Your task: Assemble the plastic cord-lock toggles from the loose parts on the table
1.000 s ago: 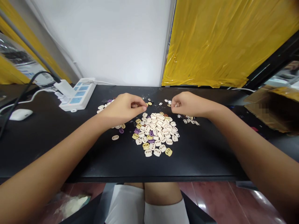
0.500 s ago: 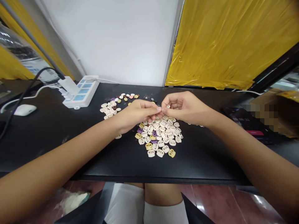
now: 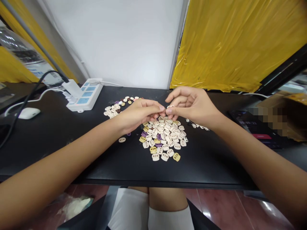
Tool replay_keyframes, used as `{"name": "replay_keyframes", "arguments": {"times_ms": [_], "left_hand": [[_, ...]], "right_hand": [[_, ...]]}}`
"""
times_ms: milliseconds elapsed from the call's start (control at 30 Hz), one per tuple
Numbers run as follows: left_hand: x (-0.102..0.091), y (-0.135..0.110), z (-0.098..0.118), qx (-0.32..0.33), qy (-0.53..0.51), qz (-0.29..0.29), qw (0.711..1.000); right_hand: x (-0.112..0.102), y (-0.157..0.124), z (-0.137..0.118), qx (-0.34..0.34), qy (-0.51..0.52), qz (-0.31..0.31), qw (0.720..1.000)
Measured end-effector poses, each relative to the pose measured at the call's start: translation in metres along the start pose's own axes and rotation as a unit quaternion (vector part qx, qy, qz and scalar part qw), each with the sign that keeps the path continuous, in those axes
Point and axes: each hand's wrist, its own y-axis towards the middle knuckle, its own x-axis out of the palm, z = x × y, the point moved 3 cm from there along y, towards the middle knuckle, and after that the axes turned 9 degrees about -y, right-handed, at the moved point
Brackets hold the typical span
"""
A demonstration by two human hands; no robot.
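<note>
My left hand [image 3: 146, 111] is closed in a pinch above the table, its fingertips nearly meeting those of my right hand. Whatever it grips is too small to make out. Between the thumb and fingers of my right hand [image 3: 190, 103] shows a small white two-holed piece [image 3: 171, 106]. Below both hands lies a pile of two-holed cord locks [image 3: 168, 137], mostly cream with some yellow and purple ones. Behind my left wrist is a second group of small oval pieces [image 3: 112, 111] in cream, brown, purple and yellow.
Small white pieces [image 3: 200, 126] lie in a row beside my right wrist. A white power strip [image 3: 87, 94] with plugs and cables stands at the back left, near an earbud case [image 3: 28, 113] and a plastic bottle [image 3: 35, 60]. A phone [image 3: 254, 127] lies at the right.
My right hand has opened out somewhat, its index finger lifting up and away from the thumb. More of the white piece shows there now. My left hand has barely shifted.
</note>
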Motion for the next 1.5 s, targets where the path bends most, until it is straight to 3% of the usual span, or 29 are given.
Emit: {"name": "replay_keyframes", "arguments": {"times_ms": [167, 500, 767, 1033, 1167, 1500], "left_hand": [[-0.004, 0.001, 0.007, 0.047, 0.057, 0.041, 0.996], [-0.004, -0.001, 0.007, 0.152, 0.208, 0.014, 0.966], [0.001, -0.009, 0.014, 0.241, 0.407, 0.036, 0.88], [-0.001, -0.008, 0.016, 0.25, 0.434, 0.038, 0.865], [0.0, -0.008, 0.014, 0.264, 0.436, 0.035, 0.86], [-0.003, -0.004, 0.011, 0.268, 0.422, 0.031, 0.866]], "right_hand": [[0.003, 0.002, 0.008, 0.028, 0.014, -0.021, 0.999], [0.004, 0.003, 0.013, 0.086, -0.006, -0.052, 0.995], [0.004, 0.004, 0.014, 0.086, -0.055, -0.04, 0.994], [-0.001, 0.006, 0.018, 0.116, -0.079, 0.011, 0.99], [0.002, 0.007, 0.022, 0.139, -0.059, -0.015, 0.988], [0.013, 0.007, 0.019, 0.08, -0.045, -0.086, 0.992]]}}
